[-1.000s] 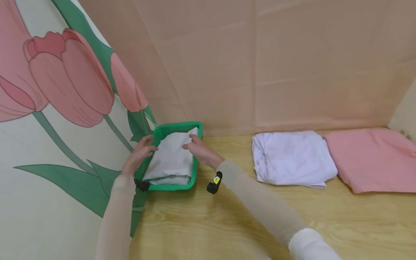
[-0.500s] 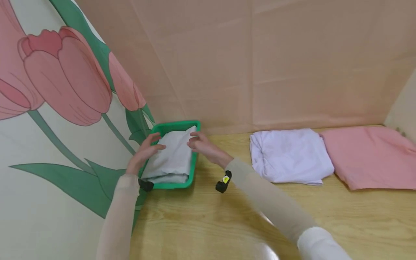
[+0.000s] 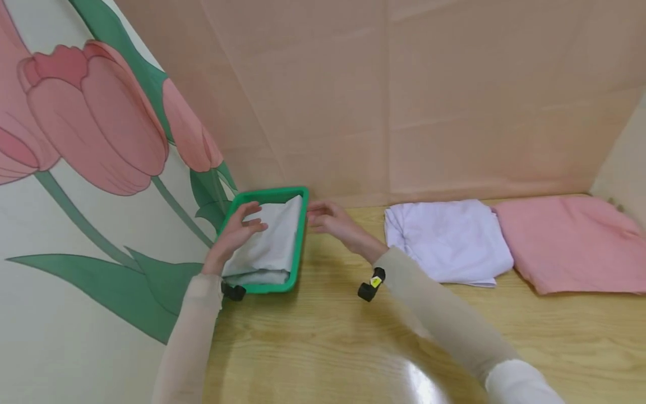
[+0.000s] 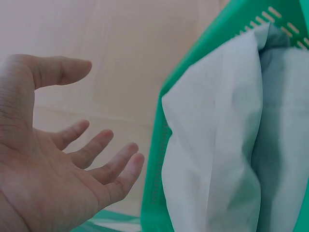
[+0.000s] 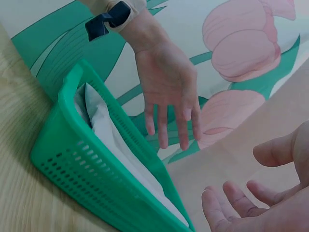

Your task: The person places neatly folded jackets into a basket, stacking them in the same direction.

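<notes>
A folded pale grey-white cloth point(image 3: 270, 241) lies inside a green plastic basket point(image 3: 267, 288) against the left wall. My left hand point(image 3: 236, 235) hovers over the basket's left part, its fingers loosely bent and holding nothing. In the left wrist view that hand point(image 4: 63, 174) is apart from the cloth point(image 4: 212, 125). Just beyond the basket's right rim, my right hand point(image 3: 343, 227) is held in the air with nothing in it. The right wrist view has both hands, left point(image 5: 166, 82) and right point(image 5: 265, 198), above the perforated basket point(image 5: 87, 169).
On the wooden tabletop point(image 3: 323, 336), a folded pale lilac cloth point(image 3: 449, 241) lies to the right, with a folded pink cloth point(image 3: 575, 244) beside it. A tulip-printed wall point(image 3: 101, 224) borders the left side, and a pinkish-tan sheet point(image 3: 353, 101) hangs behind.
My right hand has moved right, from over the cloth to outside the basket's right rim. The left hand has shifted right, over the basket. The cloth stays in the basket.
</notes>
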`<state>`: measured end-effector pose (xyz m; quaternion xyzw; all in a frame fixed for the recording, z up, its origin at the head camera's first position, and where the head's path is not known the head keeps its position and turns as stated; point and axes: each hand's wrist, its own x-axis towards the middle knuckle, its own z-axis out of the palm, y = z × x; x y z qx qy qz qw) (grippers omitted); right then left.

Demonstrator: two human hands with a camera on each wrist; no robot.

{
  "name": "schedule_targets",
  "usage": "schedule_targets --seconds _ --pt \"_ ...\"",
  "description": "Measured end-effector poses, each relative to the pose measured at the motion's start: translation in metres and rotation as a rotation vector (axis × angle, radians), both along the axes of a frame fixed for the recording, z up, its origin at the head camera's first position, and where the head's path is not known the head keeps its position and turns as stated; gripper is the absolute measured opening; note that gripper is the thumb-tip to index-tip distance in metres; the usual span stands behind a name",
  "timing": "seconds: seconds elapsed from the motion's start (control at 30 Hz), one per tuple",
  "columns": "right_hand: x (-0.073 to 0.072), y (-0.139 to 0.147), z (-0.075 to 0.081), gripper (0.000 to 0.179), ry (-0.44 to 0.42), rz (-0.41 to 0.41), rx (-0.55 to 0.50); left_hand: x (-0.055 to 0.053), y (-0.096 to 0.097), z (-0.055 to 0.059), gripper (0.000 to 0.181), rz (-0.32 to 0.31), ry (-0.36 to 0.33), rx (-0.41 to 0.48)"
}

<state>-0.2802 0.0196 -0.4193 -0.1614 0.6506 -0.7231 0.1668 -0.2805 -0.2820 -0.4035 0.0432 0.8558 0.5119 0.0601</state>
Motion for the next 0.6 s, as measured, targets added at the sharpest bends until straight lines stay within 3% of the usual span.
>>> schedule_targets --seconds 0.37,0.6 --pt "0.012 0.045 0.001 0.049 0.093 -0.096 0.081 0.006 0.031 0.001 0.066 -0.065 0.077 0.065" --pt "0.020 0.075 0.000 0.050 0.121 -0.134 0.163 0.013 0.053 0.001 0.065 -0.144 0.126 0.109"
